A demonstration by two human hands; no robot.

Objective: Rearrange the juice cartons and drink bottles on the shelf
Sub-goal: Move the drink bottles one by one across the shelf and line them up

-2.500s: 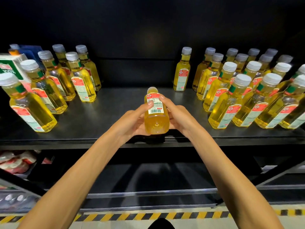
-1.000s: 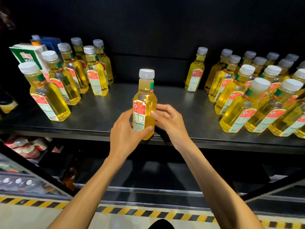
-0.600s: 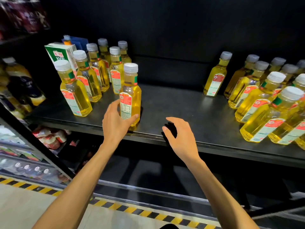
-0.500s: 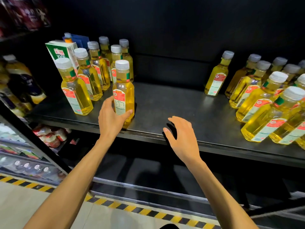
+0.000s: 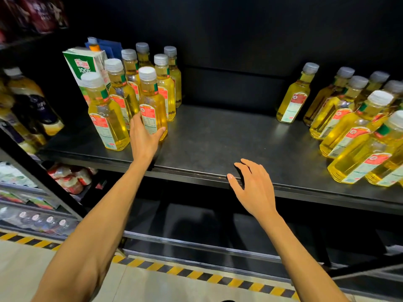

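Note:
My left hand (image 5: 144, 138) grips the lower part of a yellow drink bottle (image 5: 152, 103) with a white cap and red label. That bottle stands upright on the black shelf (image 5: 218, 144), beside the left group of yellow bottles (image 5: 109, 114). A green and white juice carton (image 5: 84, 66) stands behind that group at the far left. My right hand (image 5: 253, 186) hovers open at the shelf's front edge, holding nothing. A single bottle (image 5: 295, 97) stands near the back, and a right group of yellow bottles (image 5: 357, 131) fills the right end.
A blue carton (image 5: 109, 47) with an orange-capped bottle sits behind the juice carton. Dark bottles (image 5: 32, 105) fill the neighbouring shelf at left. Packets (image 5: 69, 177) lie on the lower shelf. A yellow and black striped strip (image 5: 196, 273) marks the floor below.
Both hands turned the bottle upright, then my right hand let go. My left hand has slid the bottle left and back, up against the left group.

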